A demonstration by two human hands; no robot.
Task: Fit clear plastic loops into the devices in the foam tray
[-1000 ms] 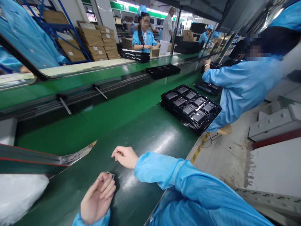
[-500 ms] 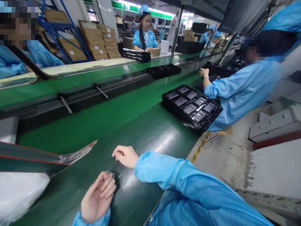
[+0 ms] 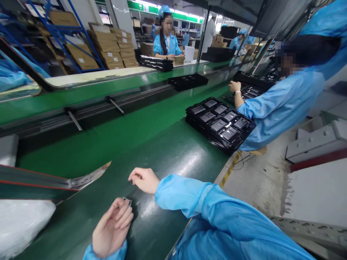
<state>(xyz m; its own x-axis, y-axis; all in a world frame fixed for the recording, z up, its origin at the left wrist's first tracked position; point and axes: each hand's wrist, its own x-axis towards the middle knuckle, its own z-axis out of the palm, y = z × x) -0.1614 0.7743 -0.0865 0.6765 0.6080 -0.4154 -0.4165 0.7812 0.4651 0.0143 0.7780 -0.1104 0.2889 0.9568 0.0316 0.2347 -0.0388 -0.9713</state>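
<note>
My left hand [image 3: 113,226] is palm up above the dark green bench, its fingers curled over a small thin frame-shaped piece [image 3: 129,201]. Only one pale, shiny corner of that piece shows past the fingertips; the rest is covered. My right hand [image 3: 145,179] is a little farther forward and to the right, back of the hand upward, fingers loosely curled in. Nothing shows between its fingers. The two hands are apart. Beyond them, a stack of black trays [image 3: 214,124] sits on the bench, with grey rectangular parts in the top one's pockets.
A co-worker [image 3: 284,94] sits at right, hands at other trays. Another person [image 3: 168,45] is across the line. A metal-tipped guide rail [image 3: 88,178] juts in from the left above a white plastic bag [image 3: 24,225]. A black tray [image 3: 188,81] lies on the far track.
My hands keep the same pose and place. The person at far left has leaned out of view, leaving mostly a blue sleeve. The view has shifted very slightly.
</note>
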